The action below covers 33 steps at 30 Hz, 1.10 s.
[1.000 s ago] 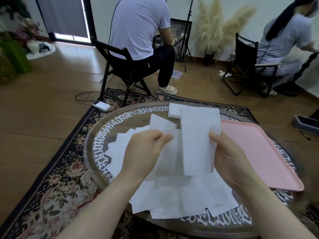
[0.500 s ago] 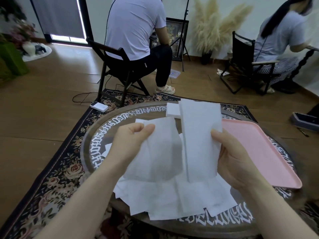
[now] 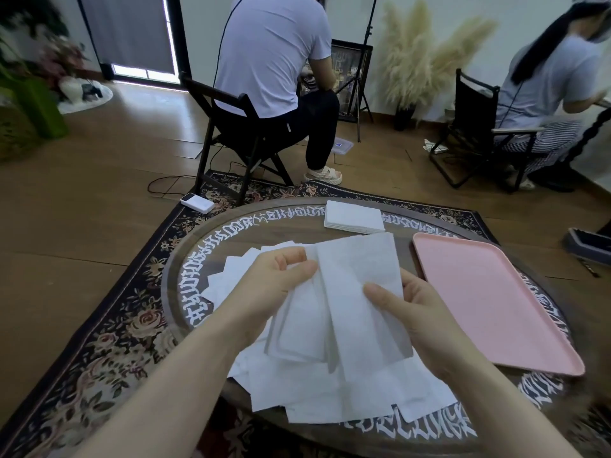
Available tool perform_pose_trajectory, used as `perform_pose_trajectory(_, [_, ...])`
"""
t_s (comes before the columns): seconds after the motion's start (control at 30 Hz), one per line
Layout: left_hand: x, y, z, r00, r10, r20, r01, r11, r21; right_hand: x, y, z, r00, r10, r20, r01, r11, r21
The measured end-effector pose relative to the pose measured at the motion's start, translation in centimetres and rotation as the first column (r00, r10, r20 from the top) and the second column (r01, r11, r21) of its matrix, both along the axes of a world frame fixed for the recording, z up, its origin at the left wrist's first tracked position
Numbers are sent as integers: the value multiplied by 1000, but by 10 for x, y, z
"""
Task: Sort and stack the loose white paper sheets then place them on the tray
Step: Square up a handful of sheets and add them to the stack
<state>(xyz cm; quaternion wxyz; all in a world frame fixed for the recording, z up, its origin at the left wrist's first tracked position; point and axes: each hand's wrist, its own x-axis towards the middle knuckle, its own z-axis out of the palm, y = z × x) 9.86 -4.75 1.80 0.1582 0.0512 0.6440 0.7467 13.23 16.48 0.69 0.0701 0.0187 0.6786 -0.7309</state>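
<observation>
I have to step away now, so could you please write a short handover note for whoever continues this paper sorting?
Left hand: pinches the top left of the held sheets.
Right hand: grips the same sheets from the right, thumb on front.
Held sheets: lifted above the table, edges not yet lined up.
Loose sheets: scattered on the table under the hands.
Neat stack: at the table's far edge.
Tray: to the right, no paper on it.
Done: one stack made, a few sheets gathered.
Left: square up the held sheets, gather the rest, put everything on the tray.
</observation>
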Motion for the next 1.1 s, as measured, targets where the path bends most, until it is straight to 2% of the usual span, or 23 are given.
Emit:
perform_pose_trajectory(0.27, [5, 4, 5, 997, -80, 22, 80, 996, 35, 1, -1, -2, 999, -23, -33, 25, 996, 90])
perform_pose_trajectory(0.93, [7, 8, 6, 997, -47, 61, 43, 997, 62, 1, -2, -5, 998, -32, -54, 39, 990, 134])
perform_pose_trajectory(1.0, [7, 8, 6, 998, -32, 61, 30, 999, 28, 1, -2, -4, 998, -29, -53, 36, 990, 135])
perform_pose_trajectory(1.1, [7, 8, 5, 996, -65, 54, 63, 997, 41, 1, -2, -3, 998, -32, -55, 39, 991, 130])
